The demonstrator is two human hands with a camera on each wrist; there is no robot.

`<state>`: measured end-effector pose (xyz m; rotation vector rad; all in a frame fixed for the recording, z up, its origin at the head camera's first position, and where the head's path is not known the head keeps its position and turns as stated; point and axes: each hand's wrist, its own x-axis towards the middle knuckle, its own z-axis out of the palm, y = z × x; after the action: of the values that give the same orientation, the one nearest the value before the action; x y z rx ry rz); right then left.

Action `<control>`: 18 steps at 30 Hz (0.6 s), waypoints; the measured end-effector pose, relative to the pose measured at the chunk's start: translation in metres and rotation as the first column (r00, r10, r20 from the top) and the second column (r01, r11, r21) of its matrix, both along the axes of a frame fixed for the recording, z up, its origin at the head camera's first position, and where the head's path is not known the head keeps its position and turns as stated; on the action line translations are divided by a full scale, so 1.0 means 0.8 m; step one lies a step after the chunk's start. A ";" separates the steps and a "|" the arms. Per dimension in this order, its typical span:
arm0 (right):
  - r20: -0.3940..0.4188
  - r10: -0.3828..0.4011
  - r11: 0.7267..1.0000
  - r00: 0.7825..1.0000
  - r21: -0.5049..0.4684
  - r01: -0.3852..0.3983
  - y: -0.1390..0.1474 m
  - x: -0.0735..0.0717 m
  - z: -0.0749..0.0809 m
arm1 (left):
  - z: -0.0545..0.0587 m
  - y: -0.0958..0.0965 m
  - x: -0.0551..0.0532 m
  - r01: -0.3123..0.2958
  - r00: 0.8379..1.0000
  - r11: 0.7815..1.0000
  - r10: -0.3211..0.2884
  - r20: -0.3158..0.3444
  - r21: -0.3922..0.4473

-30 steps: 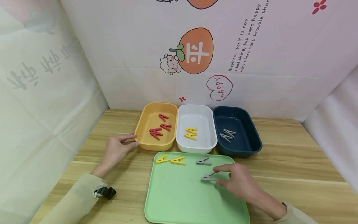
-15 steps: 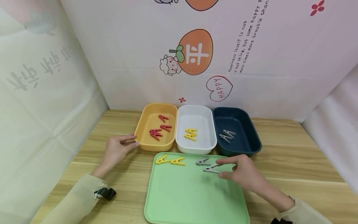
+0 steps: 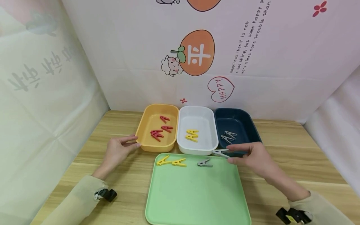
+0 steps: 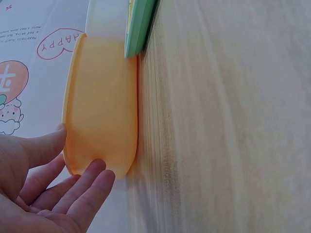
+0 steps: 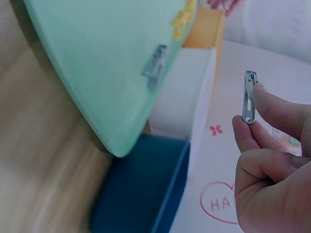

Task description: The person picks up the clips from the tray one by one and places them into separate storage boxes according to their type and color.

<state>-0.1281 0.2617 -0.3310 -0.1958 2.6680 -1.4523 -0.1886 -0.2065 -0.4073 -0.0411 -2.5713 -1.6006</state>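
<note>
In the head view, my right hand (image 3: 254,157) pinches a grey clothespin (image 3: 220,152) between thumb and fingers, over the near edge of the navy bin (image 3: 251,125). The right wrist view shows the same clothespin (image 5: 249,97) between the fingertips. My left hand (image 3: 118,153) touches the near left corner of the orange bin (image 3: 143,123), its fingers fairly straight against the outer wall in the left wrist view. Two grey clothespins (image 3: 229,135) lie in the navy bin. Another grey clothespin (image 3: 204,162) and two yellow clothespins (image 3: 179,162) lie on the green tray (image 3: 197,193).
Several red clothespins (image 3: 167,128) are in the orange bin. Two yellow clothespins (image 3: 192,135) lie in the white bin (image 3: 197,114), between the other bins. All three bins stand side by side against a printed cloth backdrop (image 3: 135,62), behind the tray on the wooden table (image 3: 123,187).
My right hand has lifted the grey clothespin from over the tray and carried it away and rightward to the navy bin's near edge. The left hand has stayed at the orange bin.
</note>
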 end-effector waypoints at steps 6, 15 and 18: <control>-0.017 -0.025 0.999 1.000 0.040 0.026 0.013 -0.011 0.017 | -0.003 -0.001 -0.001 0.002 1.000 1.000 -0.002 0.000 0.001; -0.040 -0.049 0.989 0.998 0.135 0.054 0.035 -0.033 0.030 | -0.003 -0.001 -0.002 0.001 1.000 1.000 -0.001 -0.001 -0.002; -0.032 -0.056 0.988 0.998 0.144 0.060 0.042 -0.044 0.034 | -0.002 -0.001 -0.002 0.001 1.000 1.000 -0.001 0.004 0.007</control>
<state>-0.1636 0.2952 -0.3035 -0.1283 2.8093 -1.2724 -0.1899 -0.2074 -0.4091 -0.0384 -2.5694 -1.6112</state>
